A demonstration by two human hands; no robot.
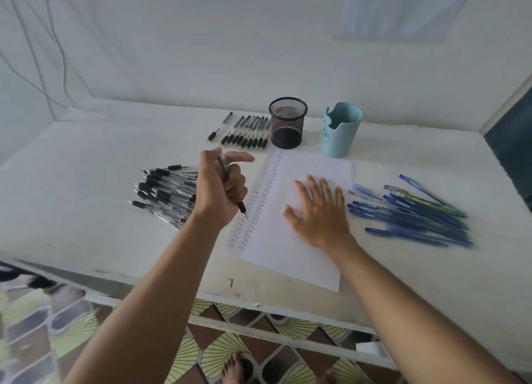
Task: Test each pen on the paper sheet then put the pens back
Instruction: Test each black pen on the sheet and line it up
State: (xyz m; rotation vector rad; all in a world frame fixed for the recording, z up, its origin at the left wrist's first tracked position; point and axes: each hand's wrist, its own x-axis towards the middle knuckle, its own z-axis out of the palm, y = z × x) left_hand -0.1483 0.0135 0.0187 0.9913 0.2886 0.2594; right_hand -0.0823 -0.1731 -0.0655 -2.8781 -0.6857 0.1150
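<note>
White walls back a pale table (86, 211). At its left lies a heap of black pens (164, 193). Just beside it, the left hand (221, 188) is clenched around a black pen (231, 189), its tip just above the written columns on the paper sheet (302, 248). Behind stand a mesh cup (288, 123) and a blue holder (339, 130). The right hand (319, 211) lies flat on the sheet, fingers spread, grasping nothing. Blue pens (417, 213) lie at the right.

A white table (86, 182) is standing against a pale wall (201, 38), with thin cables (62, 52) hanging down it, well left of the fingers. Soft daylight is falling evenly. Below, a patterned tiled floor (218, 355) is showing green fans and brown shapes.
</note>
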